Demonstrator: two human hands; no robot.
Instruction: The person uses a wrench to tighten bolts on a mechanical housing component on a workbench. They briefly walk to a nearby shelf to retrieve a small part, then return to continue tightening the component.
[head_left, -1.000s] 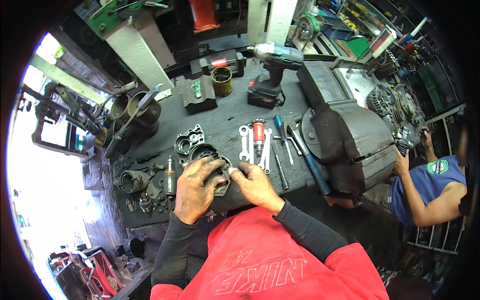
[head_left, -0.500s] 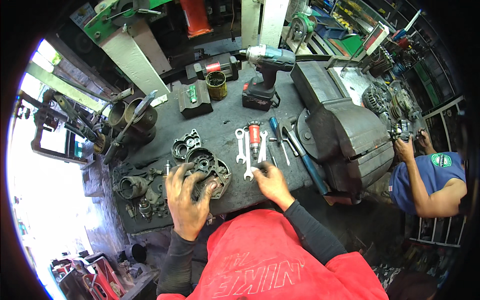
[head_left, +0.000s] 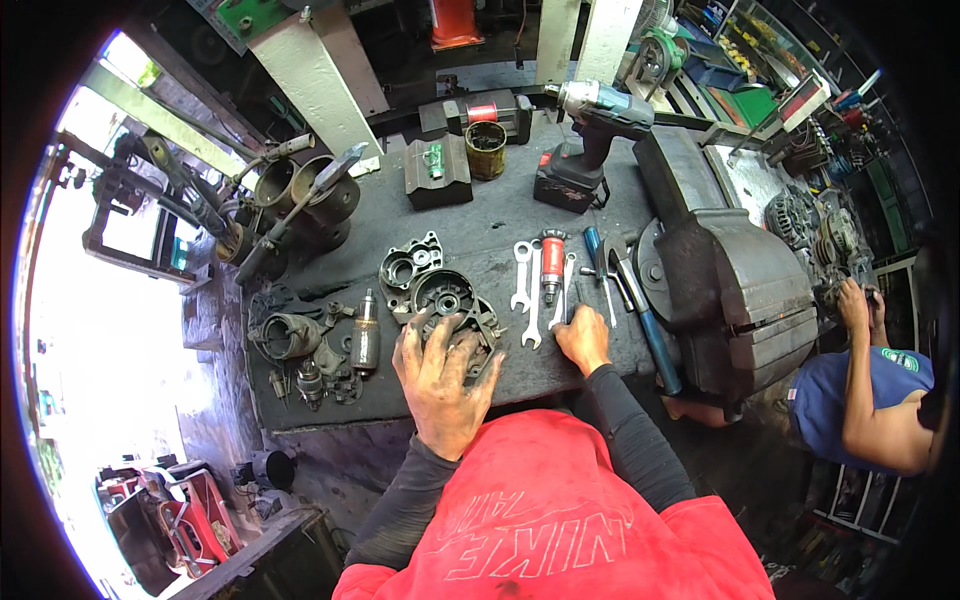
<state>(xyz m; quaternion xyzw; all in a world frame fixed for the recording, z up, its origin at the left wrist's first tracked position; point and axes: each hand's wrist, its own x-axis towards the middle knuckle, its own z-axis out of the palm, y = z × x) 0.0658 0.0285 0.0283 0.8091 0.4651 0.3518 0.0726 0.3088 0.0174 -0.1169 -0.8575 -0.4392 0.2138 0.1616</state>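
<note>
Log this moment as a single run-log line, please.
left hand: open over metal housing | right hand: near combination wrenches, grasp unclear | cordless impact wrench: upright on workbench

Glaring daylight (head_left: 120, 320) leftward; white posts (head_left: 605, 45)

The shirt (head_left: 545, 500) is coloured bright red and marked with pale outlined lettering, the sleeves (head_left: 640, 440) are kept charcoal, and the left hand (head_left: 442, 395) is smudged with black above the dull silver-grey metal casing (head_left: 448, 302). Against the dark grey bench (head_left: 470, 228), the wrenches (head_left: 532, 325) are seen in silver, the short tool (head_left: 552, 265) in red and the long handle (head_left: 656, 345) in blue. A blue top (head_left: 840, 410) with a green emblem (head_left: 898, 359) is worn by the co-worker.
</note>
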